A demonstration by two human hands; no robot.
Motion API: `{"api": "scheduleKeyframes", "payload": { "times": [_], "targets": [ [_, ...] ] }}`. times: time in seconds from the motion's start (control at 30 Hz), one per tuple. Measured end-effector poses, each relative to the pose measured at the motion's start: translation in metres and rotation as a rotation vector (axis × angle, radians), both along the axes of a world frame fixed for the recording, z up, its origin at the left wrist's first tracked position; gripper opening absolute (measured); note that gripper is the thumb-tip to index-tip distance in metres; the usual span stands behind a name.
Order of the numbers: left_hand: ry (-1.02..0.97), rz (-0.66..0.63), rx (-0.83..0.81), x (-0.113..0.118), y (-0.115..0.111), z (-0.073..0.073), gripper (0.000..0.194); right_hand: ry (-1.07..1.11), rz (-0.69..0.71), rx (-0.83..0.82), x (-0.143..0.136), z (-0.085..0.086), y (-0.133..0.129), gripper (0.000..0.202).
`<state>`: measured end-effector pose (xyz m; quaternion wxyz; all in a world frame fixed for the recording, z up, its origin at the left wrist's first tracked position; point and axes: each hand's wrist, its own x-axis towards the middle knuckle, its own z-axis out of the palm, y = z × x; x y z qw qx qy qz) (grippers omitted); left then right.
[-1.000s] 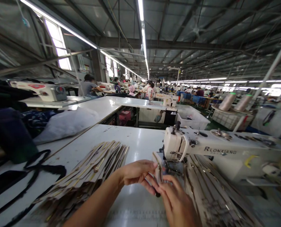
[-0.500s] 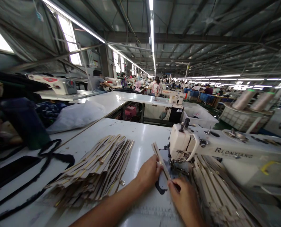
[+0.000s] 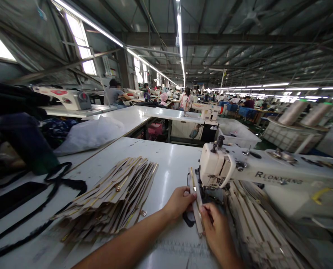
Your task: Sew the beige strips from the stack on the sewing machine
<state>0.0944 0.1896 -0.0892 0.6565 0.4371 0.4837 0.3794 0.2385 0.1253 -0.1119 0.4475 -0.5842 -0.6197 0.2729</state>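
A narrow beige strip with a gold zipper [image 3: 193, 177] lies just left of the sewing machine's head [image 3: 212, 164]. My left hand [image 3: 180, 202] is closed on the strip's middle, thumb on top beside a small metal zipper pull. Lower down, my right hand [image 3: 216, 228] pinches the strip's right edge between thumb and fingers. A fanned pile of similar beige zipper strips [image 3: 118, 198] rests on the white table to the left of my hands. More strips [image 3: 256, 220] lie in a heap under the machine's arm, right of my right hand.
Black cord [image 3: 54, 186] and a dark flat object [image 3: 12, 200] lie at the left, near a white plastic bag [image 3: 92, 134]. Thread cones [image 3: 292, 112] and a white bin [image 3: 235, 132] stand behind the machine. People sit at machines farther back.
The strip has turned closer to upright in view and lies flatter, with its zipper face showing. My left hand has shifted slightly down it, and my right hand has moved up a little along its edge.
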Motion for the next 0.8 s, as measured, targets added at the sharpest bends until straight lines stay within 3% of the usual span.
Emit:
{"api": "scheduleKeyframes", "payload": {
  "times": [0.13,0.23,0.37,0.57,0.8],
  "targets": [
    [-0.322,0.098,-0.116,0.000,0.001,-0.002,0.035,-0.003,0.027,-0.021,-0.002,-0.006,0.001,0.040],
    [-0.392,0.088,-0.143,0.000,0.002,-0.003,0.024,-0.015,0.033,-0.033,-0.004,-0.009,0.000,0.040],
    [-0.356,0.150,-0.136,0.002,0.004,-0.006,0.015,0.007,0.062,-0.029,-0.007,-0.008,-0.001,0.040],
    [-0.290,0.201,-0.020,0.003,0.007,-0.012,0.026,0.018,0.089,-0.007,-0.008,-0.003,-0.004,0.038],
    [-0.065,0.418,0.207,-0.020,0.042,-0.023,0.033,-0.070,0.231,-0.040,-0.013,-0.004,-0.018,0.040]
  ]
}}
